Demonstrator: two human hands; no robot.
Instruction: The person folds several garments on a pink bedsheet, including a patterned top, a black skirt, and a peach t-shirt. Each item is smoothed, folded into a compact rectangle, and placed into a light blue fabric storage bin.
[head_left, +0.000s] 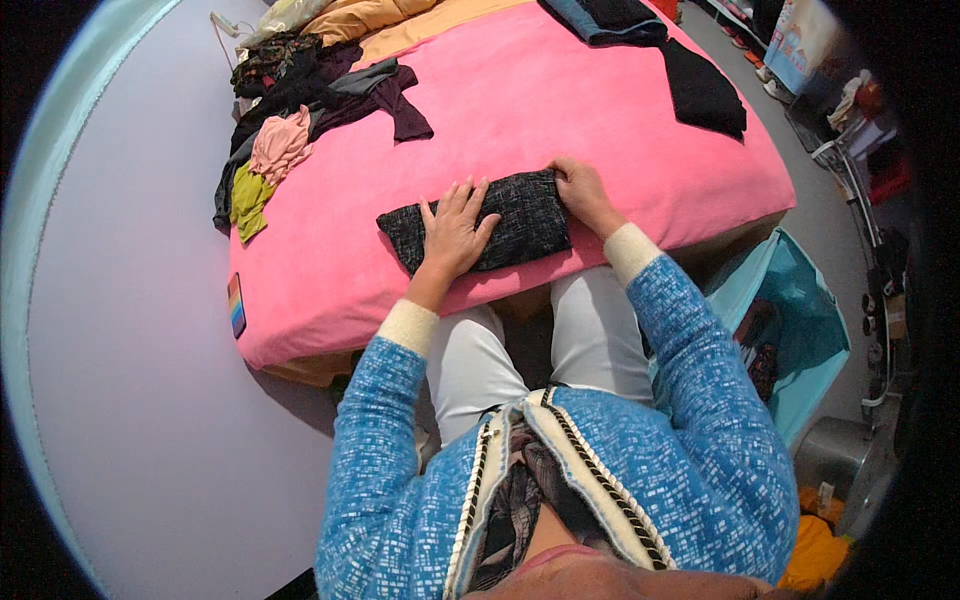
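Observation:
A folded dark grey, flecked garment (525, 217) lies near the front edge of the bed, which has a pink cover (480, 127). My left hand (456, 229) rests flat on the garment's left half, palm down with its fingers spread. At the garment's upper right corner, my right hand (581, 191) has its fingers curled around the edge, gripping the cloth. What the fabric looks like beneath my left palm is hidden.
Crumpled dark clothes (330, 97), a pink garment (281, 142) and a yellow-green one (251, 199) lie at the bed's left. Folded jeans (607, 22) and a black garment (701, 90) lie far right. A phone (237, 305) sits at the left edge; a turquoise fabric bin (814, 345) stands right.

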